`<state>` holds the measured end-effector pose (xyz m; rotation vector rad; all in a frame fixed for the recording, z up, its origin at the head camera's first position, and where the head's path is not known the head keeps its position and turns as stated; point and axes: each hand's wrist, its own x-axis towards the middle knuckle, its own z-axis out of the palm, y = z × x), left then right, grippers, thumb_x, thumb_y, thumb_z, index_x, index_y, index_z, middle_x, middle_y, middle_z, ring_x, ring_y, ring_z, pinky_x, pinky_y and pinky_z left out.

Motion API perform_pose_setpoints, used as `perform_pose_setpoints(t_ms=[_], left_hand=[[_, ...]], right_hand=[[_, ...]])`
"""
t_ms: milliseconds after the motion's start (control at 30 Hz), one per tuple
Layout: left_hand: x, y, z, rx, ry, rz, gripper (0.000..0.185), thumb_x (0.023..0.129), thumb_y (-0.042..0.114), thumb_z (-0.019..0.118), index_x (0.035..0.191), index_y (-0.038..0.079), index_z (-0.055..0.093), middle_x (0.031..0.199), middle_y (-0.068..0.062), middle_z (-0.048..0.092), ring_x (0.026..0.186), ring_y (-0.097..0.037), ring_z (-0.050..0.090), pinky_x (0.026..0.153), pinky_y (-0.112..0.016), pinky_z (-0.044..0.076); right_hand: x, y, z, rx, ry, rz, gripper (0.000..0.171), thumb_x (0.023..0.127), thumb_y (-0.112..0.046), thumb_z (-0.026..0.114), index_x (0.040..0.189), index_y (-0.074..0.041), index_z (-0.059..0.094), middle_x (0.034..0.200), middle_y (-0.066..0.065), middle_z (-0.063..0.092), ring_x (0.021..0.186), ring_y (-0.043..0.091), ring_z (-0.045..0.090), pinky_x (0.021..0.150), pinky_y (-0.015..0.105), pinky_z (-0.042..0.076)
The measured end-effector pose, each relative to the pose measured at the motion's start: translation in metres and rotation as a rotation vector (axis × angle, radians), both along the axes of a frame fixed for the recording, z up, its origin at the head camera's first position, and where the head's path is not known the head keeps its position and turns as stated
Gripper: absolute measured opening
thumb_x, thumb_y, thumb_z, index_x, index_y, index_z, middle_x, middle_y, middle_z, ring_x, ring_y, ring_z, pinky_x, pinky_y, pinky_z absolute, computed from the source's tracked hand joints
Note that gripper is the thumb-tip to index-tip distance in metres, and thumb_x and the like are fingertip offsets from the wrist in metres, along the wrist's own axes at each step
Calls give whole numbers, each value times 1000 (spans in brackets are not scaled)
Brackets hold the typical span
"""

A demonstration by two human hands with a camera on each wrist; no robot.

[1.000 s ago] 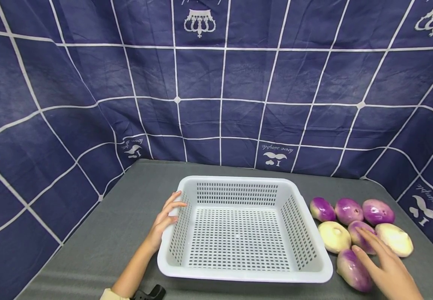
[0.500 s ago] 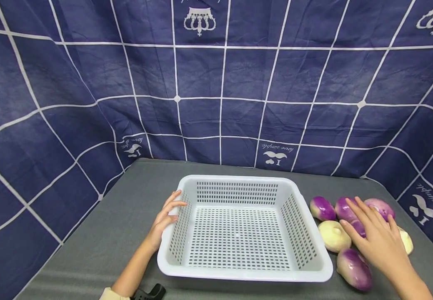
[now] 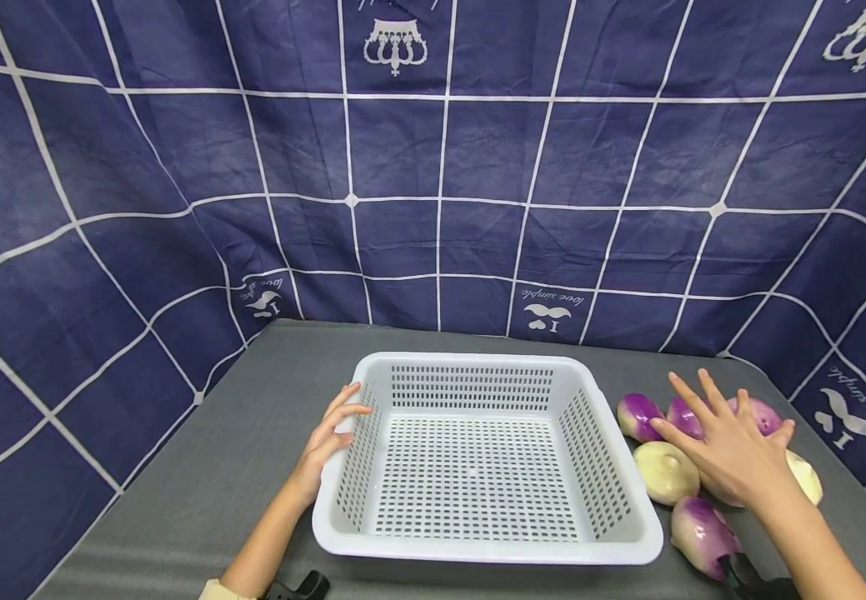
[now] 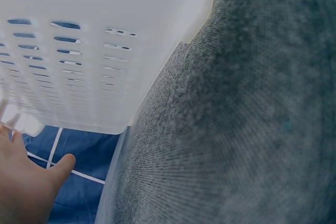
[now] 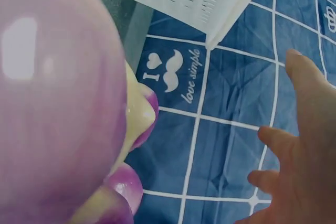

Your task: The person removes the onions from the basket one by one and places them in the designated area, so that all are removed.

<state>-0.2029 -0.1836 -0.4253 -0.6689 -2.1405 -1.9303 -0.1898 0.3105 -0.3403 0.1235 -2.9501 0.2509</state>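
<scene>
A white perforated plastic basket [image 3: 470, 479] sits in the middle of the grey table. My left hand [image 3: 323, 437] rests on its left rim, fingertips just over the edge; in the left wrist view one digit [image 4: 64, 165] extends clear of the basket wall. Purple-and-cream turnips lie in a group right of the basket, among them a pale one [image 3: 665, 473], a purple one [image 3: 638, 417] and the nearest [image 3: 703, 533]. Over the group my right hand [image 3: 740, 454] has its fingers spread, holding nothing and partly hiding several turnips. A turnip [image 5: 58, 103] fills the left of the right wrist view.
Behind and at both sides hangs a blue cloth [image 3: 478, 242] with white grid lines. Grey table surface [image 3: 237, 433] shows left of the basket. Dark wrist straps [image 3: 297, 586] show at the bottom edge. Inside the basket only its slotted floor shows.
My right hand has moved up and away over the turnips, from beside the nearest one, and its fingers have spread wide. My left hand and the basket stay in place.
</scene>
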Motion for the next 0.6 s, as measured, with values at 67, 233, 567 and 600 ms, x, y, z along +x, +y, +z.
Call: perform_pose_setpoints(t_ms=[67, 233, 567, 600], left_hand=[[0, 0, -1, -1, 0, -5, 40, 79, 5, 38, 115, -7, 49, 149, -12, 16, 140, -15, -7, 103, -61, -6], [0, 1, -1, 2, 8, -7, 39, 78, 4, 38, 114, -6, 51, 149, -13, 17, 140, -16, -7, 103, -60, -7], [1, 3, 2, 6, 44, 15, 37, 83, 5, 37, 115, -11, 48, 150, -13, 13, 138, -8, 7, 108, -29, 13], [2, 3, 2, 9, 50, 36, 36, 84, 5, 37, 115, -10, 49, 150, -14, 13, 137, -7, 10, 105, -24, 17]], right_hand=[[-1, -1, -2, 3, -23, -17, 78, 83, -64, 39, 146, -30, 6, 150, 23, 2, 119, 67, 7, 74, 83, -9], [0, 1, -6, 16, -40, -33, 81, 82, -66, 39, 146, -29, 6, 149, 25, 1, 119, 67, 11, 74, 83, -8], [4, 1, -13, 6, -31, -32, 83, 81, -65, 41, 146, -21, 12, 148, 27, 5, 121, 64, 14, 75, 83, -9], [4, 1, -14, -3, -32, -33, 83, 81, -65, 41, 146, -21, 13, 148, 27, 5, 122, 63, 13, 76, 83, -9]])
